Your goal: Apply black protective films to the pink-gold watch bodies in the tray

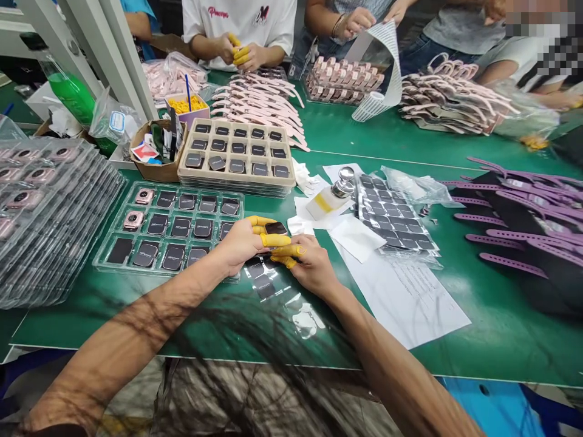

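My left hand (239,246), with yellow finger cots, is closed around a smartwatch body (276,228) whose dark glossy face points up. My right hand (314,264), also in yellow finger cots, has its fingers pinched together just below the watch; what is between them is hidden. Beneath the hands lies a clear strip of black square stickers (264,286), partly covered by my fingers. Left of them, a clear plastic tray (104,254) has watches with black printed faces in its pockets, two of them pink and turned back side up.
Stacked trays of pink watches (45,224) rise at left. A beige tray (237,177) stands behind. Right of my hands are a pump bottle (324,203), papers (410,300), a black sticker sheet (394,212) and purple straps (537,212). Co-workers' hands (243,54) work across the table.
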